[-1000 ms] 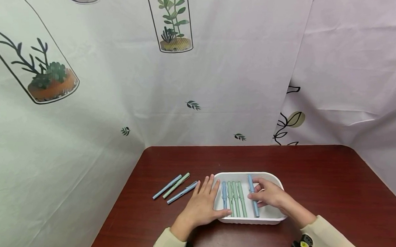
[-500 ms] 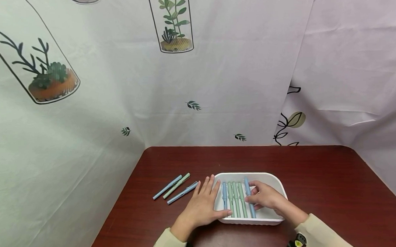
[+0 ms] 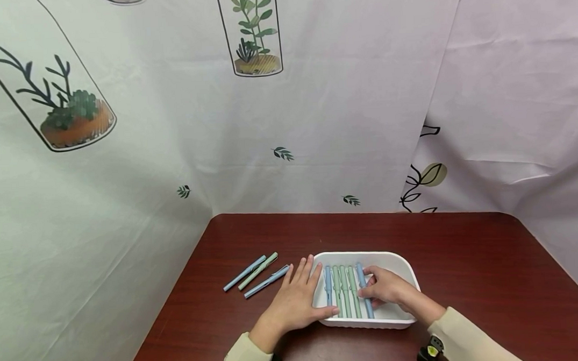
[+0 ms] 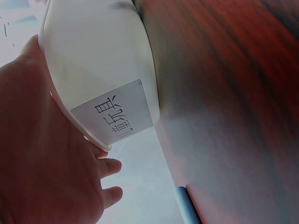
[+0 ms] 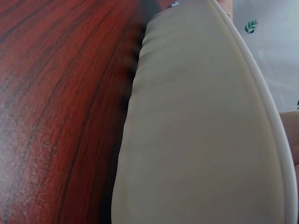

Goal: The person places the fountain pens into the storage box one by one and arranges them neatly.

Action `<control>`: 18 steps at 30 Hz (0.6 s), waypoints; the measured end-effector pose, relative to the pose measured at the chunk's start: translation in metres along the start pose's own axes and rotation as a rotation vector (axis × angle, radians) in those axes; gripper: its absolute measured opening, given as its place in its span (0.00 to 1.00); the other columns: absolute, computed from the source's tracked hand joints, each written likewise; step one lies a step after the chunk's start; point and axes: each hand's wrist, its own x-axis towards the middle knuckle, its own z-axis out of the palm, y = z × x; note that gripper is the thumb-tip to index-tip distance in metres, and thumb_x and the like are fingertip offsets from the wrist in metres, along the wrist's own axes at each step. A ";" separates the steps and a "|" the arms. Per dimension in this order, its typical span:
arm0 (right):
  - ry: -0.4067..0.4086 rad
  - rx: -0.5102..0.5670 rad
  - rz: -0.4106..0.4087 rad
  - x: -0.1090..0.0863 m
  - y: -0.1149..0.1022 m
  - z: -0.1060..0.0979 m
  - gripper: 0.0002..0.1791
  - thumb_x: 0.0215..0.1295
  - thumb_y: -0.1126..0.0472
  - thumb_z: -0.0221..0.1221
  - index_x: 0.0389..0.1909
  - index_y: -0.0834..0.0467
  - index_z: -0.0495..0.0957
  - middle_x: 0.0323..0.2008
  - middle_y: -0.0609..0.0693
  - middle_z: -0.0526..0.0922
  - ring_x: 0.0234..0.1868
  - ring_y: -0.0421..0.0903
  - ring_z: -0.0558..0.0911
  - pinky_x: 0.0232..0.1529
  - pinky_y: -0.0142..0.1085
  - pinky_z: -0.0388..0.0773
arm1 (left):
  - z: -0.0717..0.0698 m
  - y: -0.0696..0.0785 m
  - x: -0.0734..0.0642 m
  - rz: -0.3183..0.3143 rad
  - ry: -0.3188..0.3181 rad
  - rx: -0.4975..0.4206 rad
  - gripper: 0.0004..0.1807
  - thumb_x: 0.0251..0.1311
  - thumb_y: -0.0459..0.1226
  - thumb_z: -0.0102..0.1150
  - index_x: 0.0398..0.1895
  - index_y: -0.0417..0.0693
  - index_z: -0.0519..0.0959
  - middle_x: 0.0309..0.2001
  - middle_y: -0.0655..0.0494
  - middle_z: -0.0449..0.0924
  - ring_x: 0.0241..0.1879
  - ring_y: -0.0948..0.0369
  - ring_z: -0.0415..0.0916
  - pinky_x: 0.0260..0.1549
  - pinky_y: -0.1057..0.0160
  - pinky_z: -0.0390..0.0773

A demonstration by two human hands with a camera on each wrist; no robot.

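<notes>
A white plastic tray (image 3: 363,323) holds a row of pens: one blue pen (image 3: 328,281) on the left, then several green pens (image 3: 344,291). To the right of these lies another blue pen (image 3: 360,273), slightly tilted, which my right hand (image 3: 389,288) pinches between thumb and fingers inside the tray. My left hand (image 3: 298,303) is spread over the tray's left rim, thumb across the front left corner. In the left wrist view that hand (image 4: 51,149) lies along the rim beside a printed label (image 4: 114,114). The tray wall (image 5: 196,116) hides most of the right hand in the right wrist view.
Left of the tray, two blue pens (image 3: 244,273) (image 3: 266,281) and a green pen (image 3: 257,271) lie slanted on the dark red wooden table (image 3: 467,269). A patterned white cloth (image 3: 344,119) hangs behind the table and along its sides.
My right hand has moved left and slightly lower with the blue pen, bringing it alongside the green pens. The left hand has stayed on the tray's rim.
</notes>
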 end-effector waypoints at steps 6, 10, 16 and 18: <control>0.024 -0.058 0.013 0.001 0.000 0.004 0.35 0.57 0.68 0.70 0.63 0.72 0.67 0.28 0.55 0.77 0.19 0.44 0.80 0.25 0.35 0.79 | -0.001 0.001 0.000 0.003 0.005 0.007 0.58 0.58 0.75 0.49 0.81 0.48 0.53 0.82 0.44 0.42 0.81 0.48 0.42 0.75 0.40 0.48; 0.037 -0.084 0.005 0.000 0.000 0.006 0.33 0.57 0.68 0.70 0.62 0.72 0.68 0.28 0.55 0.76 0.18 0.44 0.80 0.24 0.35 0.78 | -0.001 0.001 0.000 -0.001 0.001 0.005 0.58 0.58 0.75 0.49 0.82 0.48 0.52 0.82 0.45 0.42 0.81 0.48 0.41 0.75 0.40 0.47; 0.032 -0.082 -0.017 0.001 0.003 0.007 0.34 0.57 0.68 0.69 0.62 0.73 0.66 0.28 0.55 0.76 0.19 0.43 0.80 0.22 0.34 0.80 | 0.000 0.001 -0.001 -0.002 0.002 0.005 0.58 0.58 0.75 0.49 0.82 0.48 0.52 0.82 0.45 0.42 0.81 0.48 0.41 0.75 0.40 0.47; 0.038 -0.090 -0.023 0.001 0.003 0.008 0.34 0.58 0.68 0.69 0.62 0.73 0.66 0.28 0.55 0.75 0.18 0.43 0.80 0.21 0.34 0.80 | 0.000 0.002 -0.001 -0.001 0.003 0.005 0.58 0.58 0.75 0.48 0.82 0.48 0.52 0.82 0.45 0.42 0.81 0.48 0.41 0.75 0.40 0.47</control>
